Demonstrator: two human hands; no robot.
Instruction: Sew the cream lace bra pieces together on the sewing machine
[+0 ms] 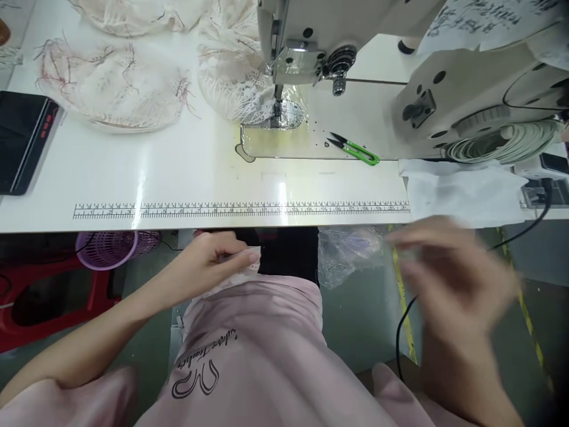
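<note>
My left hand (213,261) is below the table's front edge, over my lap, with its fingers pinched on a small piece of white lace (242,261). My right hand (448,279) is smeared by motion at the right, below the table edge, close to a crumpled clear plastic bag (347,252). Whether it holds the bag I cannot tell. Ahead stands the sewing machine (311,53), with white lace fabric (240,77) lying under its needle.
Green thread snips (358,150) lie on the machine bed. Piles of lace pieces (111,83) sit on the white table (178,172), which has a printed ruler (240,209) along its front. A black device (22,136) is at the left. A purple basket (111,246) and red stool (44,302) are underneath.
</note>
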